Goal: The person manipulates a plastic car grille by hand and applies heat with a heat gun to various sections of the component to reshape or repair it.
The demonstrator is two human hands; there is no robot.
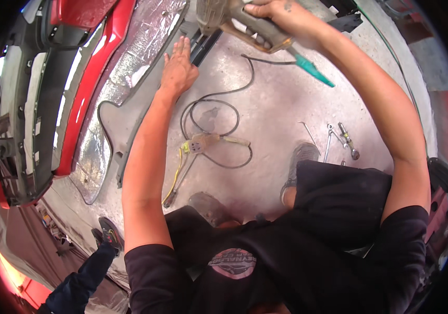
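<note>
At the top of the head view, my right hand (281, 15) is wrapped round the loop handle of a dirty grey-brown corded power tool (258, 34). The tool's far end is cut off by the frame, so its exact kind is unclear. A teal tapered piece (313, 70) sticks out from its near end. My left hand (179, 68) lies flat with fingers stretched out, beside a long black trim strip (207, 48); it holds nothing. Whether the palm presses on the dark grey panel edge under it I cannot tell.
A dark cord (237, 118) loops over the concrete floor by a worn outlet box (198, 144). A ratchet (348, 141) and a wrench (329, 141) lie near my shoe. Left are foil-backed sheeting (130, 68) and a red bumper (90, 99). Another person's leg (85, 272) shows lower left.
</note>
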